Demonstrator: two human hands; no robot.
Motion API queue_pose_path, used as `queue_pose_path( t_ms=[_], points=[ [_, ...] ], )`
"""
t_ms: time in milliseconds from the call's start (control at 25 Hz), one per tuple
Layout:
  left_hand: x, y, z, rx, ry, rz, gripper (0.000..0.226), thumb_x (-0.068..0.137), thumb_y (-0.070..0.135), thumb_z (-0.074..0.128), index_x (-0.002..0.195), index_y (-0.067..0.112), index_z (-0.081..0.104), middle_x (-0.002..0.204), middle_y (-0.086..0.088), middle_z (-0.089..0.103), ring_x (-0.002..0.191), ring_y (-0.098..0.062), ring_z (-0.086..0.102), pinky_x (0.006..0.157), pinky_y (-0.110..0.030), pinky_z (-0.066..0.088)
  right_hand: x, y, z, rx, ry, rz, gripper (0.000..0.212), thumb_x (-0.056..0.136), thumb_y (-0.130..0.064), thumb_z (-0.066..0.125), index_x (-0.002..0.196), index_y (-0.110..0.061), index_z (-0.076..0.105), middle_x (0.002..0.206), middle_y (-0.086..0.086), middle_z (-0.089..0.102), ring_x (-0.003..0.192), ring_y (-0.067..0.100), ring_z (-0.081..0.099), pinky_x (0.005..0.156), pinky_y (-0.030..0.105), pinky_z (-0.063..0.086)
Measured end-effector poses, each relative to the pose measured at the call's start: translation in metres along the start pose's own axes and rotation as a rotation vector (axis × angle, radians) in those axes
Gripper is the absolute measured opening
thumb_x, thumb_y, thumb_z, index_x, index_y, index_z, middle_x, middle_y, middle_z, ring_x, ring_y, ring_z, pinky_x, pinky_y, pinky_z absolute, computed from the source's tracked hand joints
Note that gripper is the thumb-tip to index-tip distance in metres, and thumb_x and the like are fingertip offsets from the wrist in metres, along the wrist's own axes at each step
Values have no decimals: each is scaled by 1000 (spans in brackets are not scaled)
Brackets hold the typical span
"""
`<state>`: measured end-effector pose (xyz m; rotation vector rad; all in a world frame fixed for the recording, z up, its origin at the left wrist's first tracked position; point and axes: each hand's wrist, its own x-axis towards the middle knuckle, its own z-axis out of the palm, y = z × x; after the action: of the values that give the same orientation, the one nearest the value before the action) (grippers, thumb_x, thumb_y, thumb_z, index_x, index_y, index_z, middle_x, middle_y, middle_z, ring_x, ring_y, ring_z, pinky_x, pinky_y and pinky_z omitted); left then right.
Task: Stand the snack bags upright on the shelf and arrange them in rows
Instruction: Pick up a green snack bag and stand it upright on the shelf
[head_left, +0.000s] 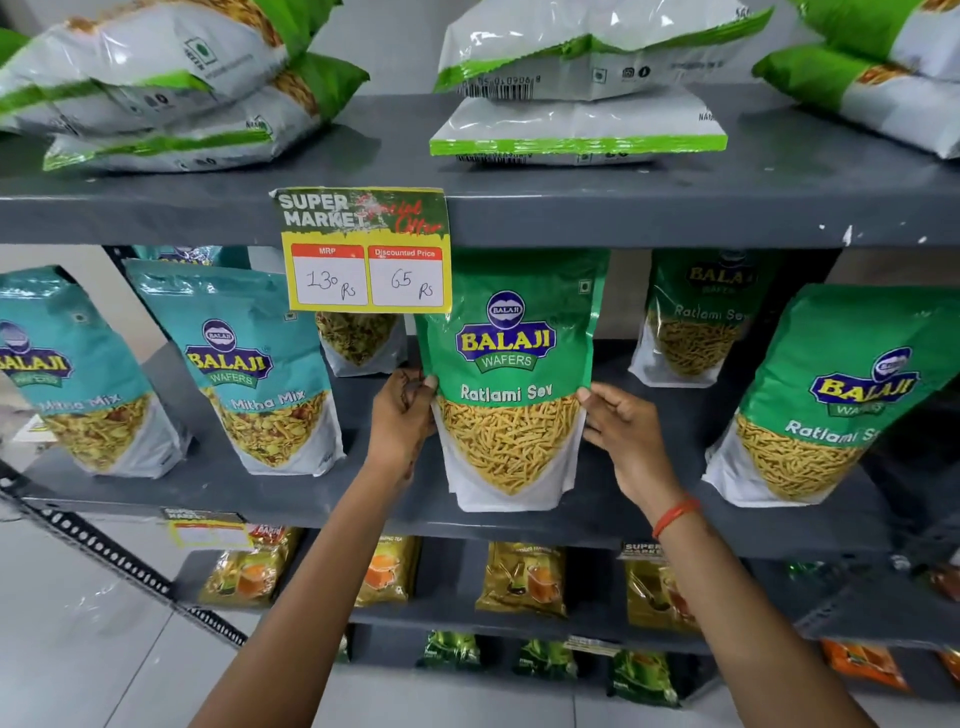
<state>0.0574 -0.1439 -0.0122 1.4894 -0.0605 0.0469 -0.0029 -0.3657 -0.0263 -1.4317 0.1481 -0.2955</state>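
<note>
Green sev bag (511, 374), grey shelf (291, 499)

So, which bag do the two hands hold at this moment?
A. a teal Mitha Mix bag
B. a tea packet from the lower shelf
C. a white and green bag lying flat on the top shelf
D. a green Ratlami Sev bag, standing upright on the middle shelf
D: the left hand and the right hand grip the two sides of the upright Ratlami Sev bag on the middle shelf.
</note>
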Motion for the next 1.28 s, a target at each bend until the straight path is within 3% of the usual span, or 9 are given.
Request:
queue_pose_path(
  t_ms=[200, 480, 640, 800, 920, 1040, 1160, 1200, 1280],
  points=[
    [-28, 20, -14, 49, -65, -19, 14, 92, 16, 53, 100, 5, 57, 76, 0, 66, 62, -8, 62, 52, -18, 53, -28, -23, -15, -1, -30, 77, 11, 90, -10, 56, 94, -12, 67, 73, -7, 76, 71, 3, 71, 57, 17, 55],
    [-29, 21, -22, 23, -123, -27, 11, 92, 15, 53, 96, 7, 58, 65, 11, 70, 59, -4, 64, 54, -18, 53, -29, -24, -15, -30, -35, 106, 12, 89, -10, 57, 97, -8, 66, 71, -8, 75, 68, 1, 70, 60, 17, 57],
    [-7, 7, -13, -2, -29, -39, 7, 94, 14, 50, 91, 12, 55, 79, -1, 65, 73, -15, 62, 62, -26, 54, -10, -5, 9, -46, 3, 34, 17, 93, -5, 50, 91, -11, 66, 72, -11, 75, 72, 1, 69, 69, 19, 56],
    [15, -13, -7, -33, 1, -22, 13, 96, 12, 46, 87, 20, 52, 84, -2, 63, 80, -22, 59, 73, -36, 51, 10, 24, 23, -158, 65, -55, 22, 94, -11, 51, 84, -23, 66, 86, 4, 69, 82, 11, 64, 80, 36, 51],
    [26, -25, -7, -29, -26, -25, 14, 97, 15, 44, 90, 23, 52, 92, -2, 64, 90, -27, 60, 82, -46, 51, 18, 36, 24, -198, 113, -69, 21, 94, -16, 52, 81, -26, 66, 87, 3, 70, 86, 17, 64, 84, 44, 51],
    [26, -33, -7, 30, -37, 36, 13, 98, 19, 41, 105, 19, 52, 108, -6, 62, 109, -34, 58, 91, -46, 50, 16, 35, 28, -207, 149, -77, 15, 94, -14, 51, 93, -18, 66, 95, 6, 70, 86, 13, 64, 81, 37, 53],
    [9, -28, 4, 191, -5, 189, 47, 99, 26, 36, 142, 12, 25, 146, -3, 39, 133, -15, 39, 100, -14, 38, 10, 29, 36, -307, 250, -172, 29, 95, -18, 49, 121, -7, 54, 118, 4, 62, 105, 11, 59, 87, 15, 47],
    [0, -26, 11, 260, 19, 266, 56, 99, 29, 35, 147, 14, 13, 155, -1, 24, 140, -10, 27, 108, -13, 30, 8, 25, 38, -369, 295, -235, 35, 95, -22, 48, 127, -8, 49, 123, 3, 58, 113, 12, 55, 94, 19, 45],
    [-18, -25, 26, 461, 59, 434, 65, 97, 30, 37, 149, 12, 2, 160, -5, 4, 147, -12, 6, 120, -29, 12, 4, 17, 42, -484, 357, -403, 38, 96, -24, 44, 131, -8, 44, 130, 3, 50, 123, 16, 46, 105, 30, 39]
  ],
)
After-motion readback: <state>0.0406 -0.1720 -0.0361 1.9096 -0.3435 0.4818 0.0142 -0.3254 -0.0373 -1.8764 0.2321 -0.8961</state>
